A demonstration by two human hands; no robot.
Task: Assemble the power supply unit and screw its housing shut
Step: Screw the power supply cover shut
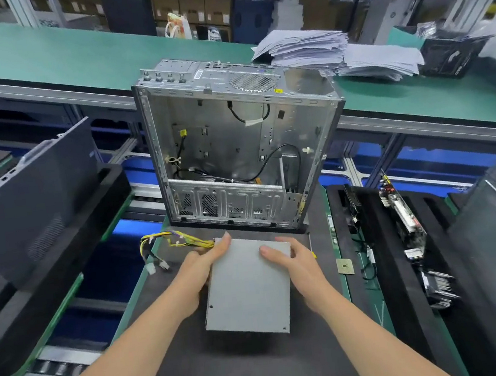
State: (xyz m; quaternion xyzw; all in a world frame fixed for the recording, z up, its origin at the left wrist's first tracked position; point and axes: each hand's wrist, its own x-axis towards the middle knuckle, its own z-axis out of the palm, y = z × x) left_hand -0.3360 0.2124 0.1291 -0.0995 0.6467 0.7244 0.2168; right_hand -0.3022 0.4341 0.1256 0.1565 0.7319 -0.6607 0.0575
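A grey metal power supply unit [249,289] lies flat on the dark mat [255,369] in front of me. My left hand [202,273] holds its left edge, fingers reaching toward the far corner. My right hand [296,267] grips its right far corner, thumb on the top face. A bundle of yellow and black cables [169,243] with white connectors trails from the unit's far left. Behind it stands an open silver computer case [235,146], its inside facing me, with black cables hanging in it.
A black foam tray [400,232] with circuit boards and parts sits to the right. A small square chip [344,266] lies near it. Dark case panels [34,196] lean at the left. Stacked papers [333,51] lie on the green bench behind.
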